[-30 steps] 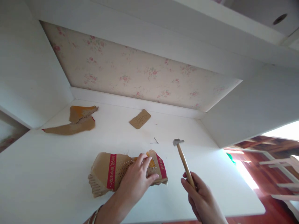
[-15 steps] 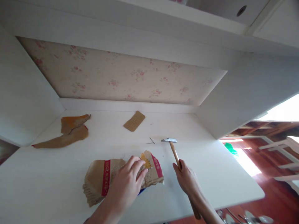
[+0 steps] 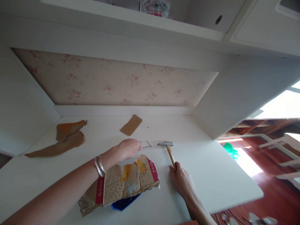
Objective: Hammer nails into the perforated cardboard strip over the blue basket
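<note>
My right hand point(image 3: 181, 179) is closed round the wooden handle of a hammer point(image 3: 171, 153), whose metal head rests on or just above the white desktop. With its fingers curled and their tips hidden, my left hand point(image 3: 130, 148) is over the desk, left of two thin nails point(image 3: 147, 145). A pale, translucent round thing point(image 3: 127, 161) shows just below that hand; whether they touch I cannot tell. In front lies a torn cardboard piece point(image 3: 113, 187) with red bands and many punched holes. Small pins or nails stand in its yellow patch point(image 3: 141, 165). A dark blue object point(image 3: 125, 202) sticks out beneath it.
Toward the back lies a small perforated brown card point(image 3: 131, 125). Torn cardboard scraps point(image 3: 63, 140) are at the left. The desk point(image 3: 199, 162) has side panels and an overhead shelf point(image 3: 140, 34). Beyond its right edge are a red floor and a green item point(image 3: 231, 151).
My left hand has left the cardboard's yellow patch and moved up toward the nails, uncovering the holes and more of the blue object. My right hand still holds the hammer. The view has shifted slightly.
</note>
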Demonstrator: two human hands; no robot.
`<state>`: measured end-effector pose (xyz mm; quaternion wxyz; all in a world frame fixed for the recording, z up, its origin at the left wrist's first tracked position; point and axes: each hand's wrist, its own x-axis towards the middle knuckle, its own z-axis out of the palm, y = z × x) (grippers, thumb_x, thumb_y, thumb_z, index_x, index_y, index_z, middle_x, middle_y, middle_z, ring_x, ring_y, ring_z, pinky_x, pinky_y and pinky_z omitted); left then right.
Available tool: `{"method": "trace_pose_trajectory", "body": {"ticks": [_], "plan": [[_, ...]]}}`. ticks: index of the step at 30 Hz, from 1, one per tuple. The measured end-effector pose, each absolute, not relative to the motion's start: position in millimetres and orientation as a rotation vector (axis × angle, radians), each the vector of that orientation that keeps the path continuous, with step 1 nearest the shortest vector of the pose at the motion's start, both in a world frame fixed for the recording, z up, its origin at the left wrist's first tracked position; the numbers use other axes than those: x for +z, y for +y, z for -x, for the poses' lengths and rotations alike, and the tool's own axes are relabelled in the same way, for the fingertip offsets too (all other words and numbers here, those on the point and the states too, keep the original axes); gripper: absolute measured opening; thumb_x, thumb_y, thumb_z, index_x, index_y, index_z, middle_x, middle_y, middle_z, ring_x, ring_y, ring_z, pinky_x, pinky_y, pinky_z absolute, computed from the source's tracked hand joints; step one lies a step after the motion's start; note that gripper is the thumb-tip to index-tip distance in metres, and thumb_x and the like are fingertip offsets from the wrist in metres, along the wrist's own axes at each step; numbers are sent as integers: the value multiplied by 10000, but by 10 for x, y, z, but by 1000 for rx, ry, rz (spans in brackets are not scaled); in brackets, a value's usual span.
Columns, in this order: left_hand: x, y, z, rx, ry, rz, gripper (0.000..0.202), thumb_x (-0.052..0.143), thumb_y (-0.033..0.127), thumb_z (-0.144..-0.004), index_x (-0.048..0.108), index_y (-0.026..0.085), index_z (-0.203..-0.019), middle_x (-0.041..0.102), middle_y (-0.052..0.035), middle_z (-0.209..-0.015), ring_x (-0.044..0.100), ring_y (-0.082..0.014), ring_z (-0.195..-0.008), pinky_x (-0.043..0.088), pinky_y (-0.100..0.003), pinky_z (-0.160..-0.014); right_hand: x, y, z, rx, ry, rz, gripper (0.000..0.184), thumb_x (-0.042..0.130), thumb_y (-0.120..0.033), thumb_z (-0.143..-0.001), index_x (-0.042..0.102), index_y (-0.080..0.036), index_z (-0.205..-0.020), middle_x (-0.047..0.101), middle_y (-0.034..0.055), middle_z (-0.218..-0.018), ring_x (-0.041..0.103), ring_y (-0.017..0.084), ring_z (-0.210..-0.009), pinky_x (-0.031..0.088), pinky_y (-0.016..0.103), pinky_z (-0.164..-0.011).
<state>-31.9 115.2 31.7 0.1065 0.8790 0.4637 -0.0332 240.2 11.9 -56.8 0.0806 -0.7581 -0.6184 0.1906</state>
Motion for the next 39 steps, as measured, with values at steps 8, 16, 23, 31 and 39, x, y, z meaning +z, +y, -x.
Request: {"method": "trace_pose_trajectory", "body": {"ticks": [8,16,23,31,39], "plan": [[-94,1528,-75,-251,1205,-2761,205,538,306,-941,669,174,-1025,738,-120,-849,704,-249,-758,498,-308,-645,-581,134,-2448,584,-1774,2269,216,340,-319,-997,522,-204,-1010,754,95,-872,704,257,-782,389,288,-614],[-374,1591,-93,-258,1058,-2859,229,549,96,-871,658,212,-1035,732,-112,-1013,713,-227,-820,522,-313,-683,-639,155,-2493,612,-1730,2225,182,369,-307,-988,531,-224,-987,742,64,-829,700,242,-756,388,275,-611],[-210,1630,-45,-97,1044,-2805,163,520,81,-868,651,175,-888,720,-100,-858,697,-221,-738,519,-335,-707,-630,137,-2509,645,-1696,2196,170,381,-311,-971,523,-220,-987,722,53,-786,677,230,-710,374,269,-593],[438,1128,387,347,1281,-2477,364,285,355,-1028,603,178,-1029,671,-28,-864,635,-156,-766,492,-267,-714,-650,129,-2533,711,-1624,2189,230,370,-384,-953,518,-219,-1016,691,57,-794,643,229,-697,395,278,-601],[453,149,380,774,1206,-1626,277,505,384,-960,661,205,-1101,716,-27,-965,665,-166,-921,518,-280,-865,-687,143,-2543,757,-1553,2201,305,378,-458,-929,528,-218,-1042,689,65,-829,639,236,-726,416,283,-608]]}}
